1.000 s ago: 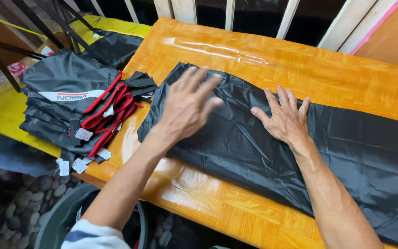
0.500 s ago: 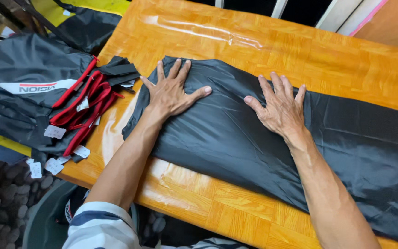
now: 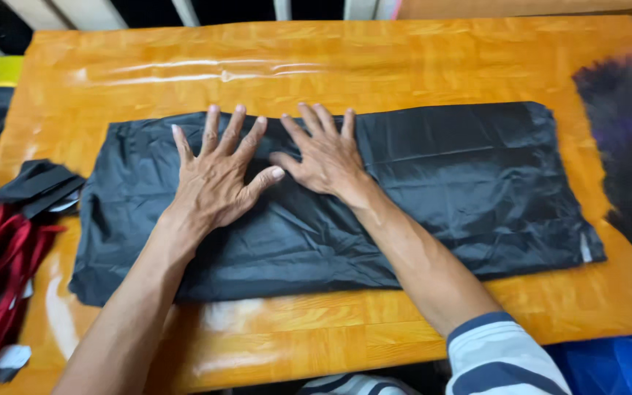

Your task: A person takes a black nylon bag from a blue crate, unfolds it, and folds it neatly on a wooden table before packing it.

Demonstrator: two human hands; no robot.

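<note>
Fingers point(image 3: 235, 135) spread flat on black cloth point(image 3: 462, 183)

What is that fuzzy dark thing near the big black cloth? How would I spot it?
Start at the shiny orange wooden table. Follow the flat black cloth to its right end; just past it lies a fluffy dark duster head. Unlike the smooth cloth, it looks feathery, with a purplish tint.

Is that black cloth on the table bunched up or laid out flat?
Laid flat. The black cloth lies as a long rectangle on the orange table, both hands, left and right, pressed open on it.
</note>
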